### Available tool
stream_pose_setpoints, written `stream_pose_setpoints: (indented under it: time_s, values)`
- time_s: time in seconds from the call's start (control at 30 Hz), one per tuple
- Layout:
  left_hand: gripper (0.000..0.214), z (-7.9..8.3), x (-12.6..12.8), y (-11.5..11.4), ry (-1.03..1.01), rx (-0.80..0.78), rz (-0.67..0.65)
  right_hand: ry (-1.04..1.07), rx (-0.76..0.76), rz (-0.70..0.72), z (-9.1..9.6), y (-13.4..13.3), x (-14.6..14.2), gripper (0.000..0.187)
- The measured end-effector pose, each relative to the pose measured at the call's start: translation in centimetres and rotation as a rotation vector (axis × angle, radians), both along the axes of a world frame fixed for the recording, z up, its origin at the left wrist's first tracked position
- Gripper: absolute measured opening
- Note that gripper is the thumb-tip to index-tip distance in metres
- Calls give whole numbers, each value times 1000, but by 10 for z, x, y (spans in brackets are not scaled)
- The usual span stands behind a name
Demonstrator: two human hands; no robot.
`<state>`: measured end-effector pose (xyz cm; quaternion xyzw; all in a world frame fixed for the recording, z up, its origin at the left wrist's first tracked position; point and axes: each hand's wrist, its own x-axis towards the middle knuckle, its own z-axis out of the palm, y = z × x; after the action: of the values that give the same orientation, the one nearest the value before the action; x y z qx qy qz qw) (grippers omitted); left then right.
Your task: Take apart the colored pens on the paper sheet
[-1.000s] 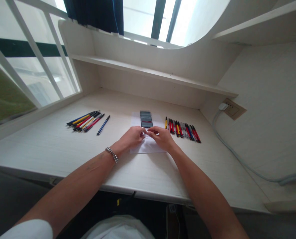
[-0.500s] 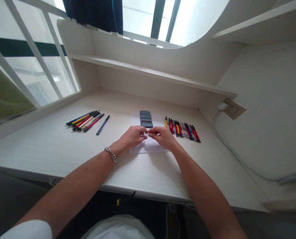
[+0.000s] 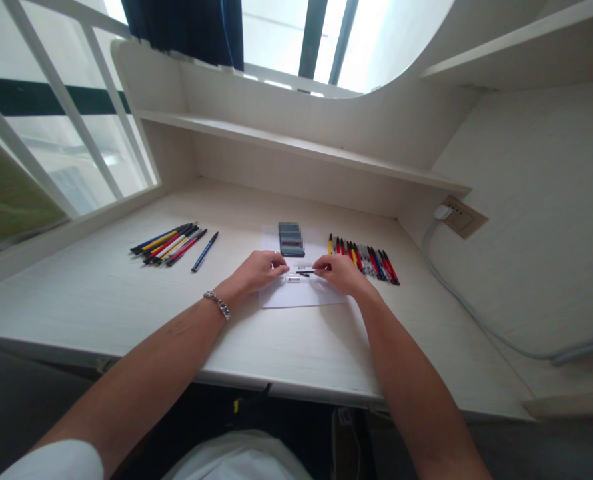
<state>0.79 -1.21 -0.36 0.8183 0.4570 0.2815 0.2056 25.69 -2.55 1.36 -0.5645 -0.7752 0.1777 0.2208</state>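
Over a sheet of white paper point(image 3: 296, 299), my two hands stand a short gap apart. My left hand point(image 3: 261, 268) is curled, its thumb and forefinger close together at the left of the gap; what they hold, if anything, is too small to make out. My right hand point(image 3: 340, 272) pinches at the right end of a thin black pen part point(image 3: 304, 272). Just below this part, a clear pen tube point(image 3: 293, 280) with a small dark mark lies on the paper. Behind the hands sits a dark phone point(image 3: 291, 240), its screen blurred.
Several mixed-colour pens point(image 3: 169, 245) form a pile at the left, with a single blue pen point(image 3: 204, 252) beside it. A row of pens point(image 3: 371, 260) lies at the right. A shelf point(image 3: 276, 144) runs along the back; a cable point(image 3: 456, 293) hangs down the right wall.
My hands were together over a small whitish piece. They have moved apart, my left hand leftward and my right hand rightward, and the black part and clear tube now show between them.
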Motion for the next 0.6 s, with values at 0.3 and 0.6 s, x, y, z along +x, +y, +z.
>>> stream_pose_setpoints:
  time_s: [0.3,0.6]
  values:
    - [25,0,-7,9,12,8,163,-67,-69,-24,-1,0,6,12]
    - [25,6,1,-1,-34,-4,92,-132,-109,-11,-3,-1,-3,9]
